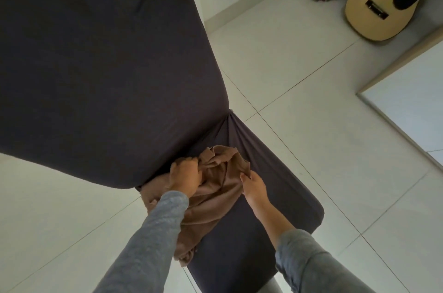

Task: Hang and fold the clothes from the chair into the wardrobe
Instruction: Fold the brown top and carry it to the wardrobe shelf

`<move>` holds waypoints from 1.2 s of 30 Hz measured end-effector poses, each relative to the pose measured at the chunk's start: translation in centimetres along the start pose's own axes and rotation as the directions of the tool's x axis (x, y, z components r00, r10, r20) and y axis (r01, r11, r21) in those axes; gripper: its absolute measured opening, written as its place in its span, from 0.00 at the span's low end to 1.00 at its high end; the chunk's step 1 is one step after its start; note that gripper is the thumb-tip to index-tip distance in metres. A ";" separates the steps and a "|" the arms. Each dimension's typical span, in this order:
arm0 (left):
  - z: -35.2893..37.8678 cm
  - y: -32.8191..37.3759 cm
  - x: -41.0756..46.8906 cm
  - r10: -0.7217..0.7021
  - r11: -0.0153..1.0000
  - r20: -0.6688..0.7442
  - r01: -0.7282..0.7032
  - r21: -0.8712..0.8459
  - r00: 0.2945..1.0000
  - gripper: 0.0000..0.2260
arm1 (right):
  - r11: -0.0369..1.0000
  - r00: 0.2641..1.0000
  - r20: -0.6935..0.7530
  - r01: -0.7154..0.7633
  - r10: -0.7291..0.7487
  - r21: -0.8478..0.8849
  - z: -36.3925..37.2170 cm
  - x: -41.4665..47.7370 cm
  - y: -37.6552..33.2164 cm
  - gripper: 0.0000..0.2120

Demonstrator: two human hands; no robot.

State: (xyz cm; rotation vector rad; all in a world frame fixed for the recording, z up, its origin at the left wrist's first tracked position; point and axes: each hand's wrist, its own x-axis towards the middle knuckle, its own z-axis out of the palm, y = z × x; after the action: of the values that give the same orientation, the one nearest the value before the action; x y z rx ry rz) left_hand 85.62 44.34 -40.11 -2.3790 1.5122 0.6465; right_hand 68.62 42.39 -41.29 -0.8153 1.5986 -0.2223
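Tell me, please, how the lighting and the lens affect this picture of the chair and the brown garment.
In the head view the light is soft and even, without glare; in the head view the wide-angle lens makes the chair back loom far larger than the seat; in the head view the brown garment, the left hand and the right hand look slightly soft.

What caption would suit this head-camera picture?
Left hand and right hand gather a brown garment off the dark-covered chair.
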 end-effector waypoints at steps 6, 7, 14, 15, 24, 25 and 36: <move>-7.0 -2.7 -5.0 -0.041 0.991 -0.048 0.035 -0.128 0.998 0.13 | 0.979 0.979 -0.045 0.201 -0.200 0.028 -1.4 -5.6 -5.0 0.09; -8.7 -3.3 -6.5 -0.053 0.983 -0.067 0.040 -0.181 0.996 0.13 | 0.966 0.965 -0.052 0.257 -0.255 0.027 -1.6 -7.5 -6.2 0.09; -16.8 -5.6 -14.2 -0.037 0.681 -0.154 -0.088 -0.727 0.987 0.12 | 0.824 0.814 -0.179 0.566 -0.553 0.024 -2.8 -18.4 -14.0 0.11; -18.3 -5.6 -15.5 0.017 0.521 -0.138 -0.127 -0.844 0.990 0.15 | 0.793 0.784 -0.192 0.607 -0.591 0.038 -3.2 -20.0 -15.2 0.11; -29.9 -4.1 -23.6 0.029 0.337 -0.432 -0.415 -0.845 0.902 0.14 | 0.492 0.469 -0.325 0.871 -0.821 0.013 -6.9 -32.0 -23.5 0.11; -30.9 -3.8 -24.2 -0.010 0.343 -0.466 -0.434 -0.833 0.885 0.14 | 0.459 0.432 -0.324 0.889 -0.841 -0.005 -7.4 -33.1 -24.0 0.12; -41.8 0.1 -29.9 -0.064 0.357 -0.745 -0.682 -0.638 0.663 0.13 | 0.282 0.142 -0.401 0.906 -0.905 -0.315 -16.1 -41.8 -30.2 0.17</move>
State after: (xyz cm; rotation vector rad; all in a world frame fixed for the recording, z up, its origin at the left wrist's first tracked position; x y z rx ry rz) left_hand 84.44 49.88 10.94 -3.3996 2.5479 0.9281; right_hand 64.33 41.03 12.58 -1.8132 1.3124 -1.4843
